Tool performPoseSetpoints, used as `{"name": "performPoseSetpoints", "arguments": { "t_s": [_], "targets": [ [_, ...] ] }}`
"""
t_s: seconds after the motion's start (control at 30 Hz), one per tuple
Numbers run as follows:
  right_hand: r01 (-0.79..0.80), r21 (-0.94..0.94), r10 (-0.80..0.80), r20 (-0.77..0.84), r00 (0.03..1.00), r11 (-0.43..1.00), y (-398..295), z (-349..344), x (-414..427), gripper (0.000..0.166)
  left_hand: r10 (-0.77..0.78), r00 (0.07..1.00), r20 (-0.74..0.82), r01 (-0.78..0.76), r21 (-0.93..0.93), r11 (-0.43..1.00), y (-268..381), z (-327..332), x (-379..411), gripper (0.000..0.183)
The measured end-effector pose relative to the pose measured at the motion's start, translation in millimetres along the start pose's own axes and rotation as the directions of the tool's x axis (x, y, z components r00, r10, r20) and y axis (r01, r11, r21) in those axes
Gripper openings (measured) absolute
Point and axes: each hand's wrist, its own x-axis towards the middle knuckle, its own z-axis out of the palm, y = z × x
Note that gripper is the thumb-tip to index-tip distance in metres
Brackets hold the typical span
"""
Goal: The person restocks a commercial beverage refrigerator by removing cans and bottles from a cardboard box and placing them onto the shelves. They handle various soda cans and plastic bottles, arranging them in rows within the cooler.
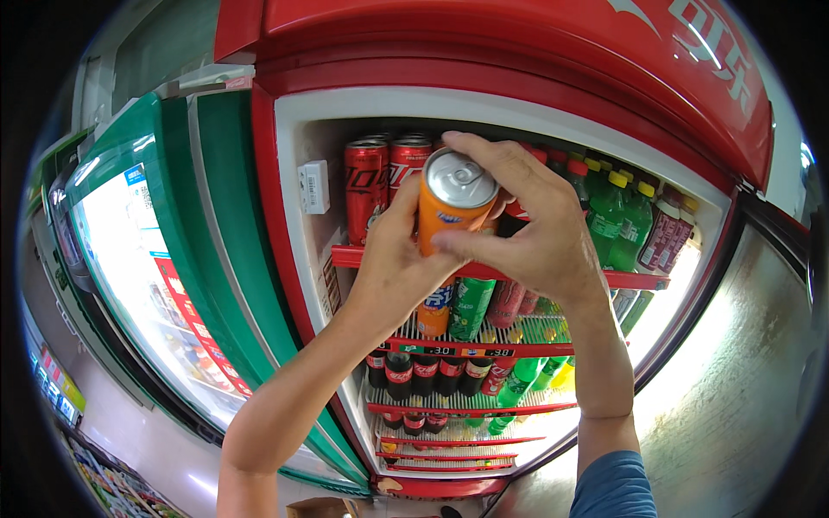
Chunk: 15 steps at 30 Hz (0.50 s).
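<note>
Both hands hold an upright orange soda can [440, 213] in front of the top shelf of an open drinks fridge [272, 181]. My left hand [405, 259] wraps its lower left side. My right hand [537, 213] grips it from the right, with the thumb across its lower front and the other fingers partly hidden behind it. Its silver lid with the pull tab faces up. Red cola cans [366, 188] stand behind to the left, and green bottles with yellow caps [609, 217] stand to the right. Below, another orange can [434, 311] stands beside a green can [471, 307].
A red shelf rail [631, 280] runs under the top row. Lower shelves bear cola bottles [398, 375] and green bottles [518, 382]. The opened fridge door [732, 343] is at the right, a green-framed cooler [227, 194] at the left, and a cardboard box [320, 508] on the floor.
</note>
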Motion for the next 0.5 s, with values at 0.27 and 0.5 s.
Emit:
{"name": "performPoseSetpoints", "arguments": {
  "t_s": [0.27, 0.5],
  "targets": [
    [-0.234, -0.044, 0.237, 0.097, 0.967, 0.971, 42.9, 16.8, -7.1, 0.074, -0.064, 0.997, -0.037, 0.074, 0.426, 0.902, -11.5, -27.5, -21.0, 0.066],
    [-0.219, -0.179, 0.239, 0.101, 0.966, 0.959, 50.1, 15.4, 1.3, 0.055, -0.194, 0.979, -0.067, 0.205, 0.324, 0.923, -14.9, -36.8, -59.9, 0.055]
  ]
}}
